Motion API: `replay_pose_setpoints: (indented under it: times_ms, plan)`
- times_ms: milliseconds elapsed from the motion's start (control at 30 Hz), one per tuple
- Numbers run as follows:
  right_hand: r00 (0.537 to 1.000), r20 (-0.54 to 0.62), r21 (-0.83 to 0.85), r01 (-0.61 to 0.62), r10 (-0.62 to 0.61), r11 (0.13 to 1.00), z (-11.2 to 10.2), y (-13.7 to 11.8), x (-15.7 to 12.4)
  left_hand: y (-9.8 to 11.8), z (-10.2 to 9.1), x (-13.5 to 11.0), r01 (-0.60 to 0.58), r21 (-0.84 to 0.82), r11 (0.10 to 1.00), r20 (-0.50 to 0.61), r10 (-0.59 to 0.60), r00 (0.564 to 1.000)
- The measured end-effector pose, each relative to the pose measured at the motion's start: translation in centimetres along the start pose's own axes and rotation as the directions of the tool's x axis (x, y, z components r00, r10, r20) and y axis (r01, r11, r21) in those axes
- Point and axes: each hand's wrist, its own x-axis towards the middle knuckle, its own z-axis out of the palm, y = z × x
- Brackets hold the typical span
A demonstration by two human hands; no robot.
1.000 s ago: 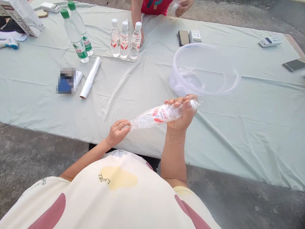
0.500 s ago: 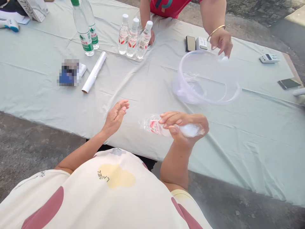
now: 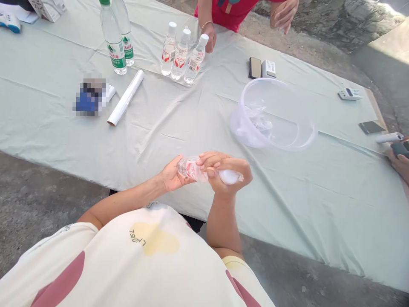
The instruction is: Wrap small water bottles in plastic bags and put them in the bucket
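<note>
A small clear water bottle [image 3: 191, 169] with a red-and-white label lies sideways between my two hands, above the table's near edge. My left hand [image 3: 172, 177] is curled around its base, the thumb along the top side. From above, the fingers of my right hand [image 3: 228, 166] wrap the bottle's upper part. A white rounded thing [image 3: 229, 176] with clear film at its end shows in my right palm; whether it is the bottle's cap I cannot tell. Beyond my right hand stands a translucent basket [image 3: 236, 128] with crumpled clear plastic inside.
Three small bottles [image 3: 179, 57] and two taller green-labelled bottles [image 3: 116, 53] stand further back. A white roll [image 3: 126, 98] lies at left beside a blurred-out item [image 3: 91, 98]. Phones and small devices lie at right. Across the table is a person in red [image 3: 223, 15]; another hand [image 3: 401, 164] shows far right.
My left hand has moved right and taken the bottle's base. My right hand has brought the bottle leftward. The other person's hand has drawn back from the basket.
</note>
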Motion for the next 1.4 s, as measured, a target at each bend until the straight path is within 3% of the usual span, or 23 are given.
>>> replay_pose_setpoints:
  times_ms: [167,267,333,400,467,533,600,667,733,800,933,1100,1167,1233,1300,1400]
  plan:
    - [0.945,-0.300,-0.003,-0.139,0.132,0.990,0.7,2.5,-2.1,2.6,1.0,1.1,-0.086,-0.219,0.972,-0.126,0.060,0.990]
    - [0.874,-0.343,0.066,-0.342,0.343,0.937,0.6,3.0,-2.9,4.1,0.8,1.6,-0.190,-0.264,0.945,-0.100,0.169,0.980]
    - [0.804,-0.340,0.097,-0.486,0.488,0.868,0.6,3.3,-3.2,4.9,0.6,2.0,-0.230,-0.228,0.946,-0.045,0.225,0.973]
    - [0.751,-0.376,0.128,-0.538,0.543,0.833,0.8,3.7,-3.4,5.2,0.5,2.6,-0.253,-0.159,0.954,-0.007,0.255,0.967]
    - [0.759,-0.436,0.140,-0.474,0.484,0.869,1.2,4.1,-3.4,5.4,0.2,3.5,-0.265,-0.096,0.959,-0.014,0.265,0.964]
    - [0.814,-0.436,0.108,-0.375,0.383,0.921,1.5,4.5,-3.3,5.3,-0.1,4.4,-0.262,-0.067,0.963,-0.023,0.261,0.965]
    - [0.888,-0.347,0.057,-0.302,0.303,0.952,1.5,4.8,-2.8,5.3,-0.5,5.2,-0.249,-0.081,0.965,0.016,0.251,0.968]
    - [0.925,-0.245,0.044,-0.290,0.291,0.956,1.0,5.0,-2.1,5.5,-1.0,5.7,-0.223,-0.112,0.968,0.101,0.234,0.967]
    - [0.919,-0.182,0.086,-0.341,0.351,0.936,0.1,5.6,-1.0,5.8,-1.5,5.9,-0.162,-0.105,0.981,0.193,0.180,0.965]
    - [0.882,-0.142,0.135,-0.433,0.450,0.891,-1.0,6.7,0.5,6.0,-2.1,6.2,-0.093,-0.082,0.992,0.259,0.112,0.959]
    - [0.804,-0.214,0.076,-0.553,0.555,0.830,-3.4,11.4,4.7,6.0,-3.7,7.5,-0.065,-0.108,0.992,0.231,0.089,0.969]
    - [0.750,-0.333,-0.259,-0.655,0.571,0.710,-6.9,22.4,11.2,5.6,-5.3,8.6,-0.048,0.111,0.993,0.216,0.023,0.976]
    - [0.738,-0.397,-0.289,-0.665,0.547,0.688,-8.1,26.9,13.1,5.5,-5.4,8.5,-0.053,0.170,0.984,0.226,0.014,0.974]
    - [0.694,-0.439,-0.270,-0.707,0.570,0.654,-8.8,30.4,14.3,5.4,-5.3,8.3,-0.068,0.183,0.981,0.213,0.028,0.977]
    - [0.641,-0.430,-0.250,-0.761,0.636,0.599,-9.0,32.6,14.9,5.4,-5.4,8.3,-0.070,0.181,0.981,0.203,0.033,0.979]
    - [0.551,-0.389,-0.210,-0.833,0.738,0.511,-9.0,33.9,15.1,5.4,-5.5,8.5,-0.068,0.175,0.982,0.208,0.030,0.978]
